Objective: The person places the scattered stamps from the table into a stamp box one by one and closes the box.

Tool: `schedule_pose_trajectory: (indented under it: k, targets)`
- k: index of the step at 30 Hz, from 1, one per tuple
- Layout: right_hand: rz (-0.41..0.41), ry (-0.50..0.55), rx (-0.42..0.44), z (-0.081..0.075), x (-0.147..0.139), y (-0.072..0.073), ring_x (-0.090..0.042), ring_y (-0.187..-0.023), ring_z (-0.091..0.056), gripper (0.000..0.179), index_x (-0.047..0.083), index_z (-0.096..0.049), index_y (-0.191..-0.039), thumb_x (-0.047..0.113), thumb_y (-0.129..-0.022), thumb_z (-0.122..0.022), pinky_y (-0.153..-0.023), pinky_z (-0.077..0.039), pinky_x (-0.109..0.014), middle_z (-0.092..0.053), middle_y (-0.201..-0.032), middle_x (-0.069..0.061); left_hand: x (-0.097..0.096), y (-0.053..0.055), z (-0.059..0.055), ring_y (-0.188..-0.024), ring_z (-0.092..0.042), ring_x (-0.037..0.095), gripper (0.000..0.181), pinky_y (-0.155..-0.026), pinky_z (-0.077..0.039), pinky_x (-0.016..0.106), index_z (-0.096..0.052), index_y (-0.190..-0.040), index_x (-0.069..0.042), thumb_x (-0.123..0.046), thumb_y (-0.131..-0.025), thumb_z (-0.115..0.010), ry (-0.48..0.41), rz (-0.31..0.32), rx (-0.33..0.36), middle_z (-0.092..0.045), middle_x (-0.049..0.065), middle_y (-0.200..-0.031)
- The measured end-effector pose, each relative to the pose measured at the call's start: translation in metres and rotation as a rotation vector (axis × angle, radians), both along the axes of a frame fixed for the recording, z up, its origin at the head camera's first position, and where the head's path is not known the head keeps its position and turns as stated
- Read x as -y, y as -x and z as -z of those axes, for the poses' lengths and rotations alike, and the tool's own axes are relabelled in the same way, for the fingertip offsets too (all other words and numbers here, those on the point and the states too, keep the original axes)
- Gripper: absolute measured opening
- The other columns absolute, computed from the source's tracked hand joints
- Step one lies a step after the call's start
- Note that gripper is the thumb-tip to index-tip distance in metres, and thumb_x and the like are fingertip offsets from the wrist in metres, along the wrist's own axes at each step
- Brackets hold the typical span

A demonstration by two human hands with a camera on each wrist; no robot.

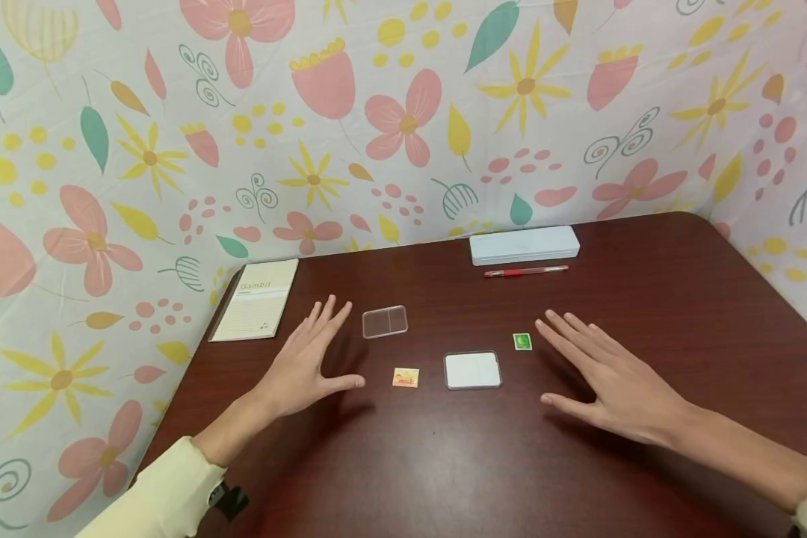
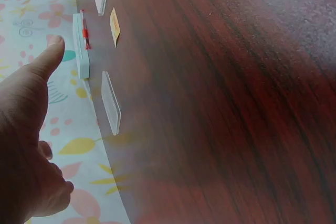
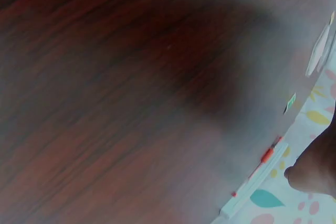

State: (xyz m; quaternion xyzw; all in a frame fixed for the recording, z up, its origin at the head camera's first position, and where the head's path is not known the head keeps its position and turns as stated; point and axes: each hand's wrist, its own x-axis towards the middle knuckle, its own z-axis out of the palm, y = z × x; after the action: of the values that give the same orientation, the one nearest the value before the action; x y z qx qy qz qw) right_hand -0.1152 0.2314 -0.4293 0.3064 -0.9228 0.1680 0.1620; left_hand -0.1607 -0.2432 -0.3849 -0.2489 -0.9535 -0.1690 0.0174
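My left hand [image 1: 307, 359] hovers above the table with fingers straight and thumb spread, holding nothing. Just right of it lie a clear plastic lid [image 1: 385, 322] and an orange-and-yellow postage stamp [image 1: 406, 377]. Between the hands sits a shallow clear case [image 1: 473, 370] with a white insert. My right hand [image 1: 612, 381] is also raised over the table, its fingers extended and nothing in it. Close to its fingertips is a green stamp [image 1: 522, 341]. The left wrist view shows the lid [image 2: 110, 103] beyond the left thumb; in the right wrist view, the green stamp [image 3: 290, 103] lies near the edge.
A notebook [image 1: 255, 300] marked "Gambit" lies at the table's left edge. Along the back are a pale blue flat box [image 1: 524, 245] and a red pen [image 1: 527, 271] in front of it. A flower-patterned cloth [image 1: 350, 112] hangs behind the dark red-brown table [image 1: 430, 471].
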Motion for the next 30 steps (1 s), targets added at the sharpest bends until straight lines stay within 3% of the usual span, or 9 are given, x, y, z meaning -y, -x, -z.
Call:
schedule_pose_trajectory:
  k: [5, 9, 12, 16, 21, 30]
  targets:
    - [-0.013, 0.063, 0.108, -0.001, 0.013, 0.001, -0.030, -0.156, -0.034, 0.110, 0.023, -0.025, -0.171, 0.053, -0.086, -0.087, -0.127, -0.010, -0.024, -0.030, -0.173, -0.002, -0.002, 0.004, -0.003, -0.163, -0.007, 0.027, 0.118, -0.125, -0.020, 0.061, -0.015, -0.172, -0.026, -0.045, -0.084, -0.091, -0.119, -0.001, 0.015, -0.013, 0.002, -0.177]
    - [0.004, 0.110, 0.203, -0.002, 0.023, 0.002, -0.032, -0.152, -0.040, 0.110, 0.025, -0.022, -0.171, 0.055, -0.087, -0.085, -0.118, -0.040, -0.046, -0.032, -0.172, -0.002, -0.003, 0.006, -0.003, -0.162, -0.013, 0.020, 0.112, -0.121, -0.031, 0.059, -0.021, -0.171, -0.030, -0.035, -0.085, -0.093, -0.216, 0.010, 0.012, -0.019, -0.006, -0.176]
    - [0.010, 0.146, 0.253, -0.001, 0.029, 0.004, -0.033, -0.148, -0.047, 0.111, 0.023, -0.021, -0.172, 0.056, -0.087, -0.085, -0.105, -0.049, -0.057, -0.037, -0.170, -0.005, -0.005, 0.007, -0.001, -0.161, -0.021, 0.019, 0.109, -0.120, -0.035, 0.057, -0.025, -0.170, -0.033, -0.032, -0.085, -0.093, -0.269, 0.010, 0.005, -0.026, -0.008, -0.174]
    - [-0.010, 0.199, 0.289, 0.003, 0.037, 0.007, -0.034, -0.144, -0.052, 0.110, 0.019, -0.025, -0.171, 0.054, -0.086, -0.087, -0.104, -0.050, -0.056, -0.043, -0.166, -0.010, -0.010, 0.008, 0.004, -0.154, -0.039, 0.024, 0.102, -0.118, -0.039, 0.054, -0.033, -0.168, -0.030, -0.029, -0.085, -0.093, -0.344, 0.012, 0.011, -0.038, -0.005, -0.169]
    - [-0.040, 0.229, 0.255, 0.008, 0.045, 0.013, -0.032, -0.140, -0.056, 0.103, 0.011, -0.039, -0.164, 0.045, -0.083, -0.092, -0.105, -0.049, -0.056, -0.049, -0.161, -0.012, -0.018, 0.010, 0.014, -0.137, -0.056, 0.031, 0.086, -0.111, -0.047, 0.051, -0.047, -0.160, -0.022, -0.022, -0.086, -0.092, -0.435, 0.030, 0.046, -0.055, -0.002, -0.155]
    - [-0.077, 0.326, 0.302, 0.011, 0.052, 0.029, -0.034, -0.118, -0.068, 0.084, 0.004, -0.055, -0.151, 0.032, -0.082, -0.095, -0.094, -0.057, -0.055, -0.063, -0.145, -0.012, -0.038, 0.009, 0.028, -0.125, -0.063, 0.028, 0.063, -0.103, -0.052, 0.046, -0.059, -0.147, -0.011, -0.018, -0.091, -0.087, -0.494, -0.008, 0.183, -0.068, 0.010, -0.139]
